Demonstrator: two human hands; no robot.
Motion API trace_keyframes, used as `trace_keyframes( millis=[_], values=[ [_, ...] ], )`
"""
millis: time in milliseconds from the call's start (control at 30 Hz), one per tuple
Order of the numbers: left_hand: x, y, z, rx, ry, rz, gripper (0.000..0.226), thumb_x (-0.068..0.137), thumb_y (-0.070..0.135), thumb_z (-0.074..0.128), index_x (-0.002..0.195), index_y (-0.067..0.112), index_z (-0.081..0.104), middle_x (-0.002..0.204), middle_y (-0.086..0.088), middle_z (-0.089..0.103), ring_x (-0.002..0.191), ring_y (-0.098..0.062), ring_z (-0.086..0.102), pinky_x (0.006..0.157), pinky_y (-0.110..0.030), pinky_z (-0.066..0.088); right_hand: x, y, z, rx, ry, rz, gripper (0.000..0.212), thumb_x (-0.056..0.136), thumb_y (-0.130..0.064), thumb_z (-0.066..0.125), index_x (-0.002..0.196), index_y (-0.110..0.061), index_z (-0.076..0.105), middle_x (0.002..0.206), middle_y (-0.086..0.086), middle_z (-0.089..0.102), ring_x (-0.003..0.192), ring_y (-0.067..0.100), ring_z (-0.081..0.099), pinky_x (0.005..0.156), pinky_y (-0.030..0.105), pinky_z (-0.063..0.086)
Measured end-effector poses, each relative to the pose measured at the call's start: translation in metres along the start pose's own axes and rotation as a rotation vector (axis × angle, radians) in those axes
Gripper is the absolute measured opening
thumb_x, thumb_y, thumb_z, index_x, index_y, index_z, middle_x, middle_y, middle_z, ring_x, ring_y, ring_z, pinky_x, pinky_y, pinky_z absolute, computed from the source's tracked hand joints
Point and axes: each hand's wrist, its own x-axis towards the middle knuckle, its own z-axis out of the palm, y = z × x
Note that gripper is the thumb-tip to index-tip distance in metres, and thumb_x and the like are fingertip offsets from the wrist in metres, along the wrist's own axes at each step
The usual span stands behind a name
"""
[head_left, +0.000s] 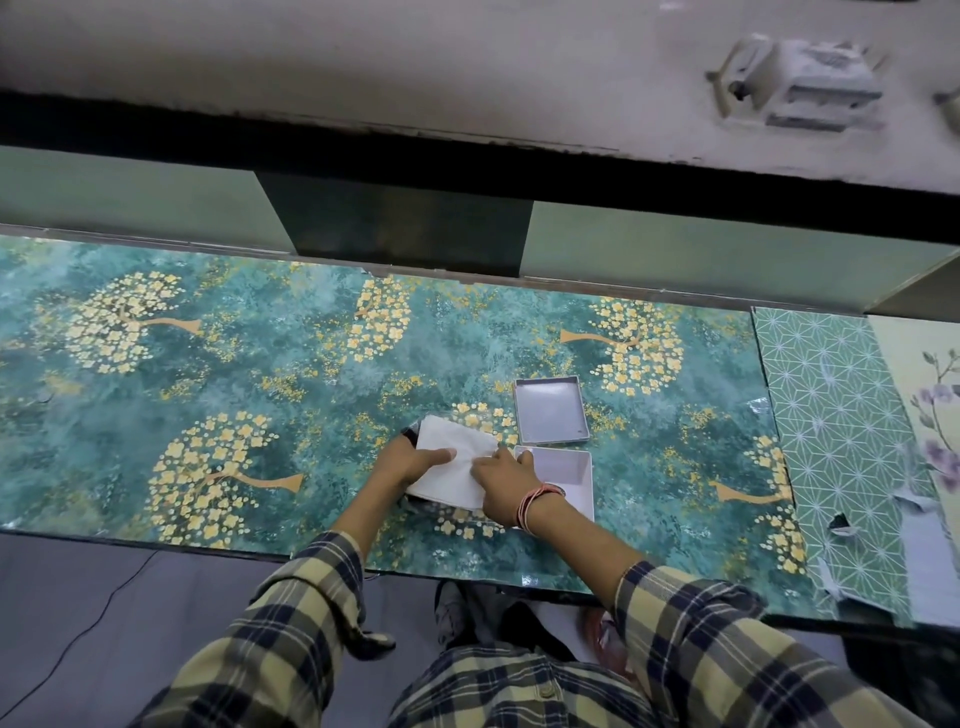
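Observation:
A white sheet of tissue paper (453, 462) lies folded over a dark object (411, 432) on the green flowered table (260, 374). Only a dark corner of that object shows at the paper's upper left. My left hand (415, 462) holds the wrapped object from the left, thumb lying on top of the paper. My right hand (501, 486) presses and pinches the paper's right part with its fingertips. An open white box (569, 480) sits right beside my right hand. Its grey lid (549, 410) lies inside up just behind the box.
A green patterned sheet (841, 441) and a floral sheet (930, 415) cover the table's right end. A dark panel (405, 223) stands behind the table's far edge. A black cable (93, 613) runs over the floor at the lower left.

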Motion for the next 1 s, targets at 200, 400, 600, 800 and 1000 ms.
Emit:
trace_keyframes(
  millis=[200, 400, 600, 800, 1000],
  values=[
    [0.053, -0.035, 0.008, 0.03, -0.033, -0.024, 0.124, 0.023, 0.086, 0.083, 0.123, 0.014, 0.068, 0.121, -0.013, 0.072, 0.106, -0.036, 0.069, 0.09, -0.053, 0.06, 0.002, 0.003, 0.005, 0.029, 0.008, -0.006, 0.033, 0.091, -0.006, 0.05, 0.122, -0.006, 0.061, 0.139, 0.012, 0.056, 0.133, 0.037, 0.039, 0.108, 0.055, 0.028],
    [0.035, -0.019, 0.01, -0.046, -0.015, 0.029, 0.102, 0.037, 0.066, 0.085, 0.124, 0.015, 0.067, 0.118, -0.01, 0.072, 0.104, -0.033, 0.07, 0.085, -0.051, 0.062, 0.005, 0.006, 0.011, 0.035, 0.012, -0.011, 0.038, 0.091, -0.01, 0.053, 0.128, -0.008, 0.06, 0.145, 0.011, 0.054, 0.135, 0.036, 0.039, 0.106, 0.054, 0.029],
    [0.024, -0.011, 0.015, -0.184, -0.023, 0.021, 0.087, 0.062, 0.046, 0.094, 0.131, 0.006, 0.06, 0.122, -0.015, 0.069, 0.105, -0.035, 0.069, 0.079, -0.047, 0.062, 0.004, 0.008, 0.011, 0.066, 0.007, -0.014, 0.039, 0.089, -0.011, 0.053, 0.128, -0.009, 0.06, 0.144, 0.011, 0.054, 0.132, 0.036, 0.041, 0.102, 0.051, 0.033],
    [-0.01, 0.002, 0.008, -0.29, 0.005, 0.029, 0.056, 0.075, 0.032, 0.091, 0.113, -0.002, 0.066, 0.105, -0.018, 0.075, 0.082, -0.028, 0.073, 0.058, -0.037, 0.06, -0.009, 0.022, 0.006, 0.56, 0.287, 0.057, 0.036, 0.097, -0.014, 0.05, 0.128, -0.013, 0.068, 0.135, 0.009, 0.066, 0.13, 0.03, 0.053, 0.107, 0.042, 0.037],
    [-0.03, 0.005, -0.004, -0.53, -0.072, 0.048, 0.051, 0.08, 0.027, 0.087, 0.117, -0.004, 0.069, 0.103, -0.02, 0.079, 0.084, -0.035, 0.075, 0.062, -0.04, 0.062, -0.016, 0.036, -0.008, 1.402, 0.579, 0.31, 0.019, 0.102, -0.029, 0.057, 0.093, -0.014, 0.065, 0.083, 0.0, 0.061, 0.08, 0.019, 0.057, 0.074, 0.027, 0.05]
  ],
)
